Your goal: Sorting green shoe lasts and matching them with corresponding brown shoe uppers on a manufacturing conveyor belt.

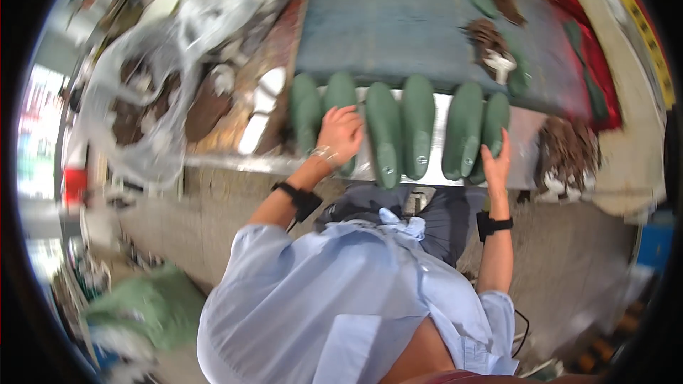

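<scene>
Several green shoe lasts stand in a row, their soles facing up, along the metal ledge [526,131] at the front of the bench. My left hand [341,131] lies over the second shoe last [341,89] from the left, its fingers curled around that last. At the right end of the row, my right hand [496,160] grips the outermost shoe last [496,115], thumb on its near side and fingers along its right edge. Between my hands are a middle pair, including a shoe last [384,128], and one more shoe last [462,128].
Behind the row runs a blue-grey belt [384,21], with brown shoe pieces [487,39] and more green lasts at its far right. Clear plastic bags [135,50] and white sole-shaped pieces [262,110] lie left. A brown bundle [565,149] sits right, near red cloth [605,92].
</scene>
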Demonstrator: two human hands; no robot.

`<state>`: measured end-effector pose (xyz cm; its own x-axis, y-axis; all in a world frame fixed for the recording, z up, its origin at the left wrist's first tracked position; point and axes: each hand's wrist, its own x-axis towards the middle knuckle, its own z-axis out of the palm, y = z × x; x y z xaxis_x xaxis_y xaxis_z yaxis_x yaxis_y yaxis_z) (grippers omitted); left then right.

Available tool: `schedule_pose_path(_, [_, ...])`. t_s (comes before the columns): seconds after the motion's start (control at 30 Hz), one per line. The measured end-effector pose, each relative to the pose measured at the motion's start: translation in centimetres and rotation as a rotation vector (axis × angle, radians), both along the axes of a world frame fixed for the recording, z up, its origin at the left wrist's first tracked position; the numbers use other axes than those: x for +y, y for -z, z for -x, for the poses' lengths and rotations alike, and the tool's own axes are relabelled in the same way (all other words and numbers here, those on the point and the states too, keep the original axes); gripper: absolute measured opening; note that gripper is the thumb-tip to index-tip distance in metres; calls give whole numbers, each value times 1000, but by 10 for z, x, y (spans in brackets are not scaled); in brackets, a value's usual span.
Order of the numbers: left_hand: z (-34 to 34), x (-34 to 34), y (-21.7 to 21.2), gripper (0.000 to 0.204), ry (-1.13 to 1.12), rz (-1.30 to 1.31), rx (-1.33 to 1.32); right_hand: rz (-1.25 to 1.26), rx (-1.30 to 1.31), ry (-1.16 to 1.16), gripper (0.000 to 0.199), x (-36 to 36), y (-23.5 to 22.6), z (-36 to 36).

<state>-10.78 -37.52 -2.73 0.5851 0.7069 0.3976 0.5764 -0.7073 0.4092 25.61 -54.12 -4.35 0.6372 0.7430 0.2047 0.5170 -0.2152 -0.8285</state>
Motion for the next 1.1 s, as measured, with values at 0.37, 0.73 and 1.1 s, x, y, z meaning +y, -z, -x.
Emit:
schedule_pose_path(0.37, [80, -7, -61, 59, -483, -319, -40, -189, 163, 287, 36, -26, 76, -11])
schedule_pose_path(0.73, [189, 32, -63, 60, -458, 993, -1094, -408, 888, 323, 33, -18, 46, -6])
schedule_pose_path(1.1, [36, -1, -80, 54, 25, 1509, -1672, -400, 404, 396, 19, -28, -23, 60])
